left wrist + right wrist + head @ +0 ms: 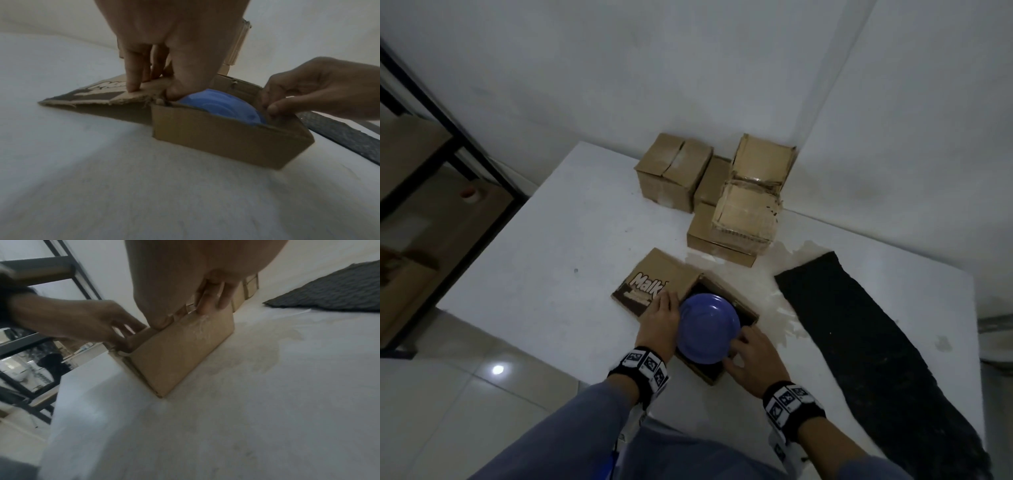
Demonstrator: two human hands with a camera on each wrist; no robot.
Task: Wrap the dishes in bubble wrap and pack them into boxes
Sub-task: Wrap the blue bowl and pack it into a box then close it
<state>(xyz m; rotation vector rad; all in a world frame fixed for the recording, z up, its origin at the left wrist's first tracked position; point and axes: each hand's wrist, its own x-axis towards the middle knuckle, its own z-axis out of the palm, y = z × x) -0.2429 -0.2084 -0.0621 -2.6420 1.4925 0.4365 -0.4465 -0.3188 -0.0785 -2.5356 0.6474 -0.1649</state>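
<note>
A blue plate [708,328] lies bare in an open cardboard box [714,375] with a dark inside, near the table's front edge. My left hand [661,315] is at the plate's left. Its straight fingers [132,84] press the printed flap [98,95] down flat, and the thumb rests by the plate [222,104] rim. My right hand [744,347] is at the box's near right side. Its curled fingers and thumb [275,108] pinch the top of the box wall [180,353]. A dark textured sheet [876,342] lies flat to the right.
Several closed cardboard boxes [722,195] are stacked at the back of the white table [551,257], against the wall corner. A black metal shelf rack [431,137] stands off the table's left edge. The tiled floor shows below the front left corner.
</note>
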